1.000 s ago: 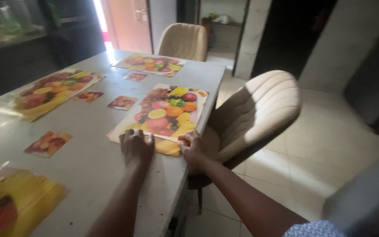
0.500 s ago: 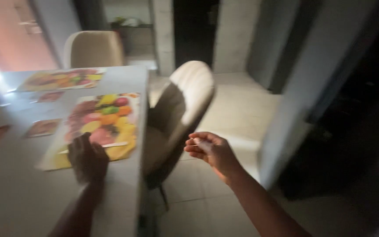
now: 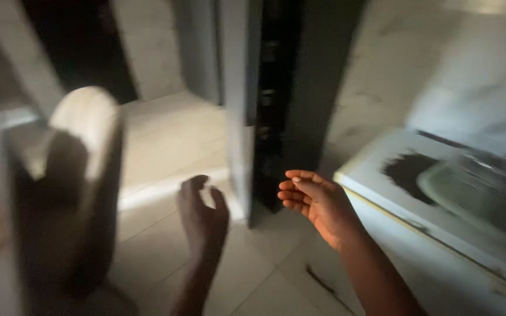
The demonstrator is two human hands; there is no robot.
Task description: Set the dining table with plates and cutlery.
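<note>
Both your hands hang empty over the tiled floor (image 3: pixel 165 146): your left hand (image 3: pixel 201 215) loosely curled beside the cream padded chair (image 3: pixel 83 169), your right hand (image 3: pixel 311 202) half open, fingers relaxed, near the white appliance top (image 3: pixel 382 193).

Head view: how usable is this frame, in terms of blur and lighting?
Head view: heavy motion blur smears everything; the left hand and right hand are soft-edged but readable, both open and empty. Lighting is dim, with the beige chair half in shadow and the dark doorway nearly black. The white counter at right is blurred.
</note>
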